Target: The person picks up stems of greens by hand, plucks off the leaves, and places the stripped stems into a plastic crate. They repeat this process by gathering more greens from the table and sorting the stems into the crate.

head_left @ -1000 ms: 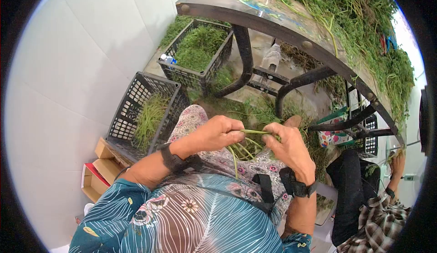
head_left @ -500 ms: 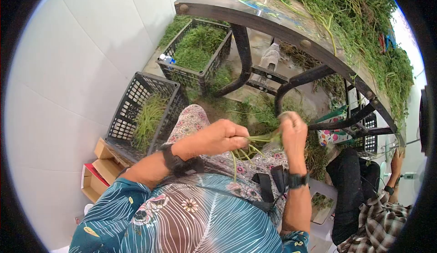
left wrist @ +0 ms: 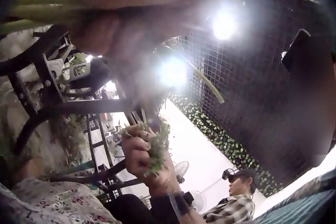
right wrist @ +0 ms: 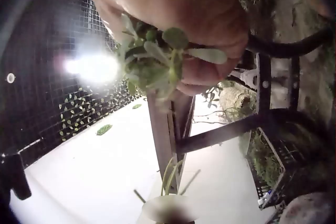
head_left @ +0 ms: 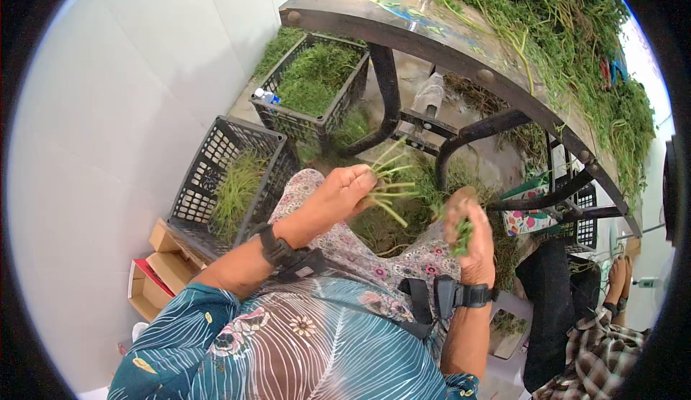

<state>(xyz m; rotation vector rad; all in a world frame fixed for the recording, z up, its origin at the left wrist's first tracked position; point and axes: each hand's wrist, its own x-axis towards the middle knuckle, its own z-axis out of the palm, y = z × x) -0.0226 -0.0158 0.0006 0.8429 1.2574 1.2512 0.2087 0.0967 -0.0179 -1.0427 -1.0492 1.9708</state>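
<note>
My left hand grips several cut green stems in the head view, their ends fanning out past the fingers over my lap. Curled fingers of my right hand hold a small bunch of green leaves, lower and to the right, apart from the stems. The right wrist view has these rounded leaves poking out beneath the fingers. From the left wrist, the stems run out of the blurred left hand at upper left.
A black crate with thin stems stands at my left; another crate beyond it holds leafy greens. The table edge curves ahead, greens piled on top. Black table legs stand below. Another person sits at right.
My hands have parted from the shared stems. The left has turned so the stem ends point forward and right; the right has drawn back toward me with leaves in its grip.
</note>
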